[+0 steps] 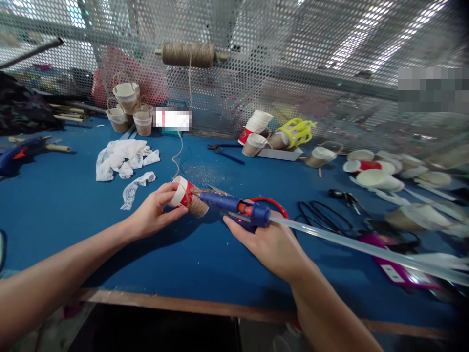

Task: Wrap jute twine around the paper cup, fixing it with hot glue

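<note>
My left hand (pixel 156 211) grips a red and white paper cup (pixel 186 194) lying on its side, part of it wrapped in brown twine. My right hand (pixel 269 244) holds a blue glue gun (pixel 234 205) whose nozzle touches the cup's wrapped part. A long clear glue stick (pixel 366 249) juts from the gun's back toward the right. A strand of twine (pixel 179 146) runs from the cup up to a twine spool (pixel 188 54) on the mesh wall.
White lace scraps (pixel 122 159) lie at the left of the blue table (pixel 73 205). Small twine-wrapped cup baskets (pixel 128 107) stand at the back left; more cups (pixel 256 132) and lids (pixel 377 171) lie at the right. Black scissors (pixel 344 198), pliers (pixel 223 151) and another glue gun (pixel 20 151) rest nearby.
</note>
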{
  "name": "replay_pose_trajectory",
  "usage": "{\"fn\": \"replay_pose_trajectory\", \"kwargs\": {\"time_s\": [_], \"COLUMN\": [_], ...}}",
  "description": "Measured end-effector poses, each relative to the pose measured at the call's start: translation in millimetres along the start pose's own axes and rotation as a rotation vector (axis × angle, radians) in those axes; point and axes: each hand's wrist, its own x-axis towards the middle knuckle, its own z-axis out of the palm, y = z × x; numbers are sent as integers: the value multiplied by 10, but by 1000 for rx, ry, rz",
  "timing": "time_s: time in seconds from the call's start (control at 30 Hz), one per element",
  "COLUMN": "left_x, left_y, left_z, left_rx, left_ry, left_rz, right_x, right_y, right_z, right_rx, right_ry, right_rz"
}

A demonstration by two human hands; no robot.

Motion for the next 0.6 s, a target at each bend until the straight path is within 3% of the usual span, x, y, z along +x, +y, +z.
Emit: {"fn": "replay_pose_trajectory", "kwargs": {"time_s": [0.33, 0.5, 0.6], "left_x": [2, 2, -1], "left_y": [-26, -11, -20], "left_z": [-18, -25, -27], "left_rx": [29, 9, 10], "left_ry": [-11, -28, -37], "left_rz": [62, 111, 111], "right_x": [-77, -74, -85], "right_y": [65, 46, 54], "right_z": [5, 3, -6], "right_rx": [-86, -61, -63], "right_ry": [-1, 77, 49], "right_rz": [-82, 16, 30]}}
